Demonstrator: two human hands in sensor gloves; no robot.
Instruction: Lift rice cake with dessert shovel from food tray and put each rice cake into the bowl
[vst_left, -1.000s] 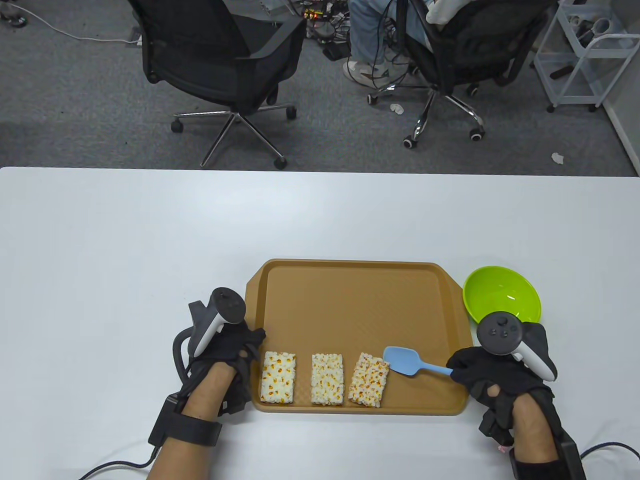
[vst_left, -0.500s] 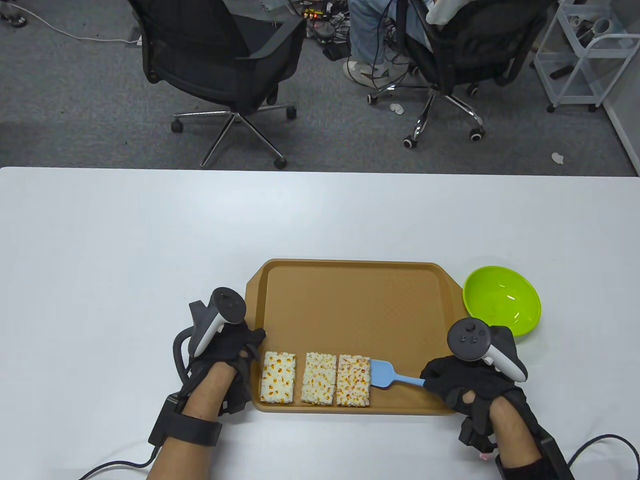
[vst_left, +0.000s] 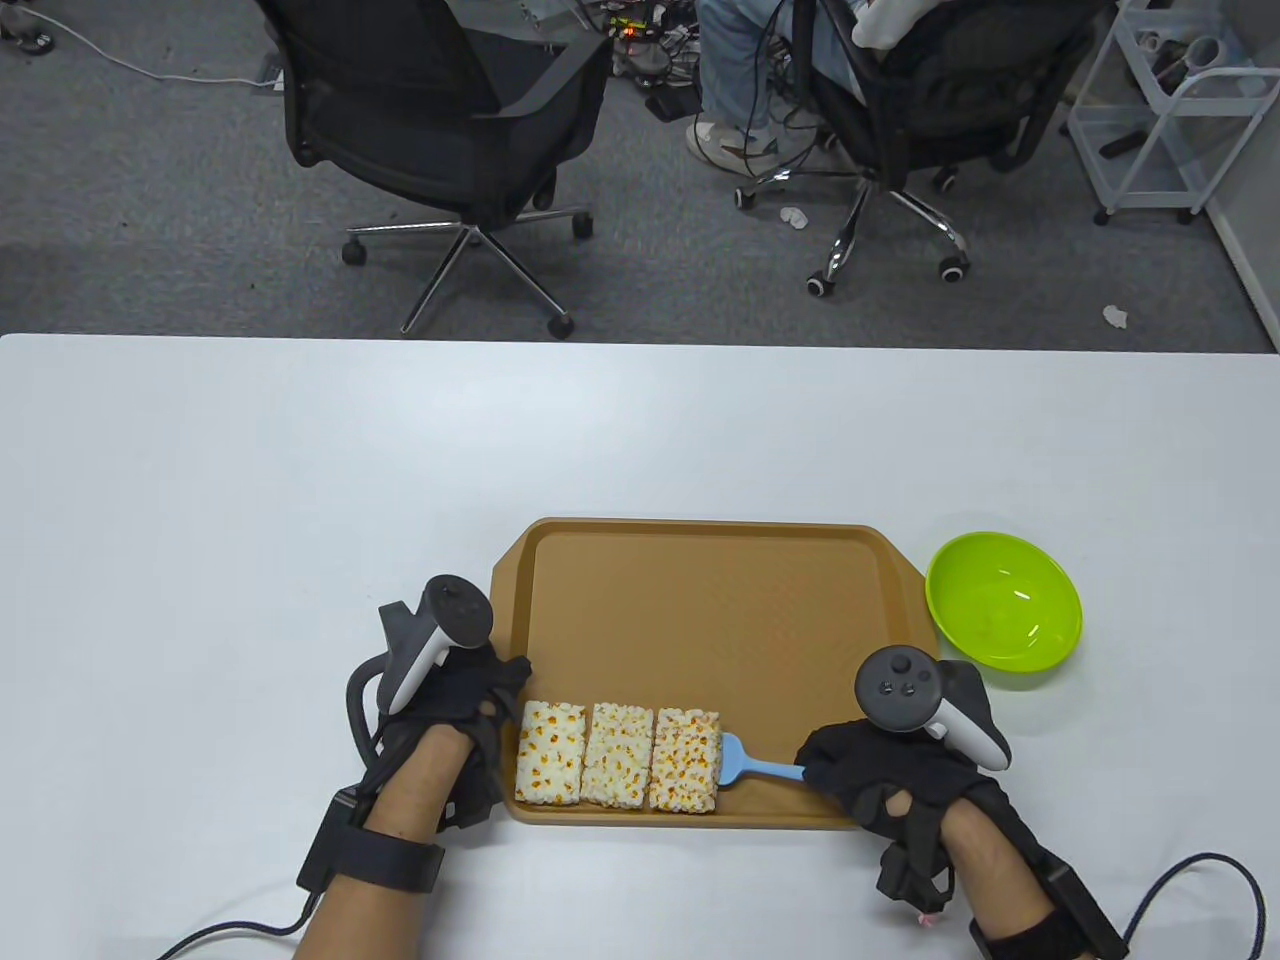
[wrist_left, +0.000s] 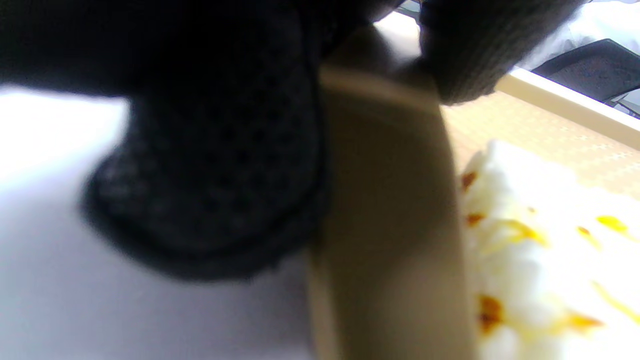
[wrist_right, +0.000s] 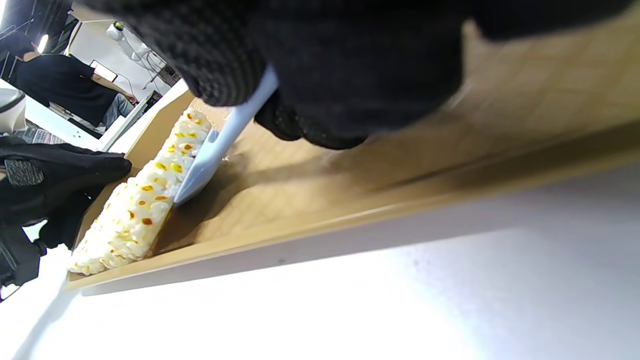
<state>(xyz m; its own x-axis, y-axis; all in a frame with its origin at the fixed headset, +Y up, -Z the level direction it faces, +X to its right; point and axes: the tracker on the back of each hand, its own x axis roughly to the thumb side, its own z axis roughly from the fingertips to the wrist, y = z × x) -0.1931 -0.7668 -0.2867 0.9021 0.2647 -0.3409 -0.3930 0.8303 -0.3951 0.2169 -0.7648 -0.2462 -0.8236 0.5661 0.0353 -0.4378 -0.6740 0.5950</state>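
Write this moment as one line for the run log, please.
right hand: holds blue shovel, blade at rightmost rice cake | left hand: grips food tray edge | three cakes touching in a row | bowl: empty

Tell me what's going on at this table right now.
A person in sensor gloves is working on three rice cakes lying side by side on a brown food tray. The right hand holds a blue dessert shovel, its blade against the rightmost cake. The left hand grips the tray's left edge. The green bowl beside the tray is empty; no cake is lifted yet.
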